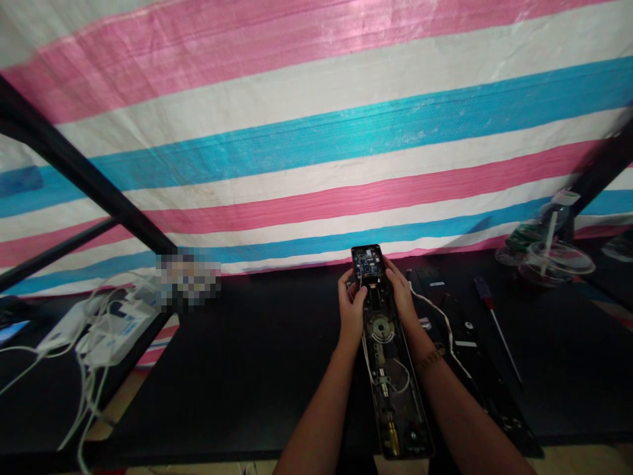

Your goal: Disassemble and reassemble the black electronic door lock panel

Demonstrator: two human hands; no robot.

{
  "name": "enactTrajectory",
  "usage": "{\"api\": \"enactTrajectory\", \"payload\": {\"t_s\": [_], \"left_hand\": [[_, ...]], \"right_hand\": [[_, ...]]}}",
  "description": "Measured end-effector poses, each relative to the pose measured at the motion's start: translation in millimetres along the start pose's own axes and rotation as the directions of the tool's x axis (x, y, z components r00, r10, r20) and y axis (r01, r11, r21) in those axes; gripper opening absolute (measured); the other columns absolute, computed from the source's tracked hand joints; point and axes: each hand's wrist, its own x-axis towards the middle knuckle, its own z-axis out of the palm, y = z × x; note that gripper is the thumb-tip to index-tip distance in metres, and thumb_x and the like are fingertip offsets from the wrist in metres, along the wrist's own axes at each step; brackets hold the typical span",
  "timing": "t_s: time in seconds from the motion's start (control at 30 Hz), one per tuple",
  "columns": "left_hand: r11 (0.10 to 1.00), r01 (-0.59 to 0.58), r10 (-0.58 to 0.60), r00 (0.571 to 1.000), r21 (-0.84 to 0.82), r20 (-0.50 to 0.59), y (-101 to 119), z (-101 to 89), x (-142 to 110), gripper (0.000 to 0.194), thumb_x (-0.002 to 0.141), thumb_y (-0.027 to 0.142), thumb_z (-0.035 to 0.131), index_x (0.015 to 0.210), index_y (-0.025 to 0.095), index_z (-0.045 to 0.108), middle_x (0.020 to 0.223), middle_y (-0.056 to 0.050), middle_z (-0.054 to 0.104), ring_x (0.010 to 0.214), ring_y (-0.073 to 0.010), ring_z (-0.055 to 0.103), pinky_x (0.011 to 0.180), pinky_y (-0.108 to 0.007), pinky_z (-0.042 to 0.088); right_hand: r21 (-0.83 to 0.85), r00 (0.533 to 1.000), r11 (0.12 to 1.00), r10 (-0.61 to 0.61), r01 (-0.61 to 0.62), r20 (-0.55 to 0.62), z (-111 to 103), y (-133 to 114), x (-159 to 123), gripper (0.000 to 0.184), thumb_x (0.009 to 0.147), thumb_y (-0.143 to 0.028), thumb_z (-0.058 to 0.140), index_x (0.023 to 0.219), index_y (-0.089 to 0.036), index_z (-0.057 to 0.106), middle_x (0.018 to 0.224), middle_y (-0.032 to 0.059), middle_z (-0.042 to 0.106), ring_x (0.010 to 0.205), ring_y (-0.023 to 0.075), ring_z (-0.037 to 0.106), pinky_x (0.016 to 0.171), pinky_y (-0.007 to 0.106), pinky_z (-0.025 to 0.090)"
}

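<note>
Both my hands grip a long, dark electronic door lock panel (388, 369) near its far end, tilting it up off the black table (237, 389). My left hand (352, 307) wraps its left edge and my right hand (401, 297) its right edge. A circuit board (366, 265) shows at the far end. Thin wires and a round metal part lie exposed along the open back. A second dark panel (469, 336) lies to the right of my right hand, with a white wire (448, 326) running across it.
A screwdriver (497, 330) with a red and blue handle lies at right. Plastic cups (548, 264) stand farther right. White chargers and cables (111, 336) sit at left, and black frame bars cross the striped tarp (316, 158) behind the table.
</note>
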Motion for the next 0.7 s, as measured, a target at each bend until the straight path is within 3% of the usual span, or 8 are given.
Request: {"api": "enactTrajectory", "payload": {"t_s": [0.37, 0.57, 0.7], "left_hand": [[1.0, 0.02, -0.019, 0.999, 0.01, -0.031, 3, 1.9, 0, 0.049, 0.079, 0.027, 0.064, 0.125, 0.022, 0.049, 0.107, -0.008, 0.071, 0.094, -0.0226, 0.07, 0.082, -0.035, 0.054], [0.996, 0.038, -0.026, 0.99, 0.08, -0.14, -1, 1.0, 7, 0.041, 0.079, 0.03, 0.062, 0.118, 0.019, 0.057, 0.104, -0.007, 0.071, 0.091, -0.02, 0.068, 0.08, -0.032, 0.053], [0.991, 0.084, -0.06, 0.976, 0.105, -0.208, -9, -4.0, 13, 0.036, 0.078, 0.029, 0.062, 0.112, 0.017, 0.06, 0.104, -0.008, 0.069, 0.092, -0.0202, 0.067, 0.081, -0.032, 0.052]], "right_hand": [[0.011, 0.999, 0.999, 0.041, -0.041, 0.019, 2, 0, 0, 0.057, 0.076, -0.045, 0.071, 0.127, -0.021, 0.067, 0.131, 0.0062, 0.066, 0.125, 0.0294, 0.059, 0.11, 0.045, 0.042], [-0.038, 0.997, 0.996, 0.075, -0.075, 0.015, 0, 6, 7, 0.056, 0.074, -0.047, 0.072, 0.123, -0.019, 0.07, 0.129, 0.0075, 0.068, 0.122, 0.0287, 0.061, 0.11, 0.043, 0.042], [-0.12, 0.992, 0.985, 0.121, -0.124, -0.026, -3, 13, 12, 0.054, 0.07, -0.048, 0.073, 0.114, -0.016, 0.074, 0.115, 0.0099, 0.074, 0.112, 0.0299, 0.066, 0.103, 0.045, 0.047]]}}
